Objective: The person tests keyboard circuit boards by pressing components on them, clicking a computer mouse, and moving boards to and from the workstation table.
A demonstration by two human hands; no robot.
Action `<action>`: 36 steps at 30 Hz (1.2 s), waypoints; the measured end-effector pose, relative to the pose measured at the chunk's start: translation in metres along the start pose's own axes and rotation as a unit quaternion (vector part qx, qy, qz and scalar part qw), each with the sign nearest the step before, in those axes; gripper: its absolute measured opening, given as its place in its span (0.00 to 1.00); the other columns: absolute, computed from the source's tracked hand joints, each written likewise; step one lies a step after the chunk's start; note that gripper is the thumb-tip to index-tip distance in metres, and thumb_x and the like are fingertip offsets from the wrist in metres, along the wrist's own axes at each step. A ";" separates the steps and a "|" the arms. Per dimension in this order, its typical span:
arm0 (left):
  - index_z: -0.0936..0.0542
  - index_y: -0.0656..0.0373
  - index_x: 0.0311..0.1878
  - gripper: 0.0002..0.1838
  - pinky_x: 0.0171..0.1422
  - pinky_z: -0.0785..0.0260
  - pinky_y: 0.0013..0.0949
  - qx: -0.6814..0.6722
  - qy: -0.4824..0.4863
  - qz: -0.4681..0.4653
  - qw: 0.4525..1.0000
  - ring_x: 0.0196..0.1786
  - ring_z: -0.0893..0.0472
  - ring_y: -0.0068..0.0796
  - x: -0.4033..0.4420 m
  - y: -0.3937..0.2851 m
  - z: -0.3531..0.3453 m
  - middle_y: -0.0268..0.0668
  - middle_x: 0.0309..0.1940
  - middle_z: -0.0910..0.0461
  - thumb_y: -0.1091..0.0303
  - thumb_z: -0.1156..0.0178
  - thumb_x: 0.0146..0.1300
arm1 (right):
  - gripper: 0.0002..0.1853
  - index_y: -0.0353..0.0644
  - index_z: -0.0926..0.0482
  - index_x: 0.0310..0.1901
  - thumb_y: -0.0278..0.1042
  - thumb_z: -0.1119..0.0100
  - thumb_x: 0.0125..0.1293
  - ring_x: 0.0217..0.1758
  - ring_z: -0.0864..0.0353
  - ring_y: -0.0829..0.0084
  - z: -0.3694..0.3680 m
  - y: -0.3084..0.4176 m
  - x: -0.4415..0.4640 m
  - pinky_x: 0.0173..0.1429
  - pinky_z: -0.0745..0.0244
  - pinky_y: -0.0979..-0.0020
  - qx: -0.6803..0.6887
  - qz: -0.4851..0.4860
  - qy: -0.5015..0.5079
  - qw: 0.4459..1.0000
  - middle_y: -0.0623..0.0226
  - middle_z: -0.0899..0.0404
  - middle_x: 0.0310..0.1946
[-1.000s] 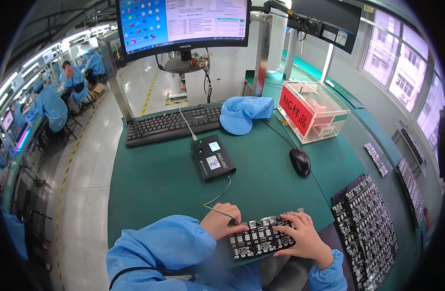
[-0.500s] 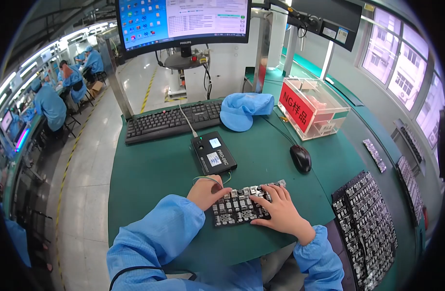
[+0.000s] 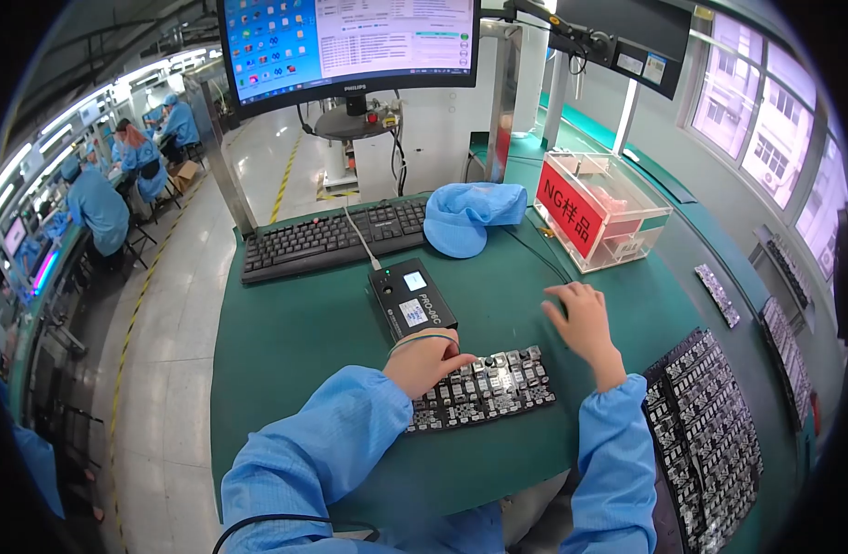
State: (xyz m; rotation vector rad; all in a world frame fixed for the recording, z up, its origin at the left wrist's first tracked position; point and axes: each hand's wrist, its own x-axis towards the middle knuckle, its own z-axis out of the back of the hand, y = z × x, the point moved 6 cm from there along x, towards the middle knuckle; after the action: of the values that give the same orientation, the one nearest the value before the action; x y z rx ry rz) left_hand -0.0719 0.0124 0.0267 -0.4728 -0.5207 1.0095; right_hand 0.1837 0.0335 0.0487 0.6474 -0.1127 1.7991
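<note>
My left hand (image 3: 428,363) is closed at the upper left edge of a panel of small circuit boards (image 3: 489,388), thumb against fingers. Whatever sits in that pinch is hidden. Thin wires (image 3: 430,334) loop over this hand beside a black box marked PRO-06C (image 3: 413,300), which has a small lit screen. To the right of the panel, my right hand (image 3: 585,328) is off the boards, its fingers apart and bent forward. It is at the end of the mouse cable (image 3: 549,263); the mouse itself is hidden from view.
Behind the box lie a black keyboard (image 3: 336,238) and a blue cap (image 3: 470,217), below a monitor (image 3: 350,46). A clear bin with a red label (image 3: 567,205) stands back right. More board panels (image 3: 706,434) lie at right. Co-workers (image 3: 99,208) sit at far left.
My right hand has lifted off the board panel and moved right and away from me, to where the mouse was visible. My left hand stays at the panel's upper left edge.
</note>
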 end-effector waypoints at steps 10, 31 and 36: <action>0.23 0.58 0.29 0.21 0.45 0.29 0.36 0.028 0.050 -0.016 0.998 0.40 0.23 0.35 0.000 0.002 -0.009 0.36 0.34 0.25 0.48 0.34 0.60 | 0.14 0.43 0.22 0.50 0.30 0.39 0.61 0.54 0.27 0.58 -0.011 -0.045 -0.025 0.58 0.33 0.59 0.026 -0.108 -0.191 0.975 0.59 0.26 0.47; 0.25 0.58 0.27 0.20 0.39 0.32 0.35 0.070 -0.012 -0.132 0.989 0.36 0.26 0.35 -0.004 0.003 -0.018 0.34 0.28 0.27 0.52 0.30 0.55 | 0.17 0.43 0.24 0.52 0.30 0.39 0.60 0.60 0.33 0.54 -0.018 -0.040 -0.030 0.64 0.36 0.56 0.005 -0.109 -0.151 0.983 0.57 0.30 0.53; 0.25 0.57 0.27 0.21 0.41 0.32 0.38 0.063 -0.014 -0.124 0.990 0.37 0.26 0.36 -0.004 0.005 -0.018 0.35 0.29 0.26 0.49 0.31 0.56 | 0.18 0.45 0.23 0.52 0.30 0.38 0.58 0.61 0.33 0.53 -0.019 -0.037 -0.029 0.64 0.36 0.56 -0.023 -0.095 -0.148 0.984 0.56 0.31 0.55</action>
State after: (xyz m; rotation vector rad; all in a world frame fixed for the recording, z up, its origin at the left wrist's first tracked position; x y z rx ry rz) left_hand -0.0660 0.0085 0.0087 -0.2739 -0.5243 0.8050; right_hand 0.2163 0.0284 0.0098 0.8601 -0.2822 1.5045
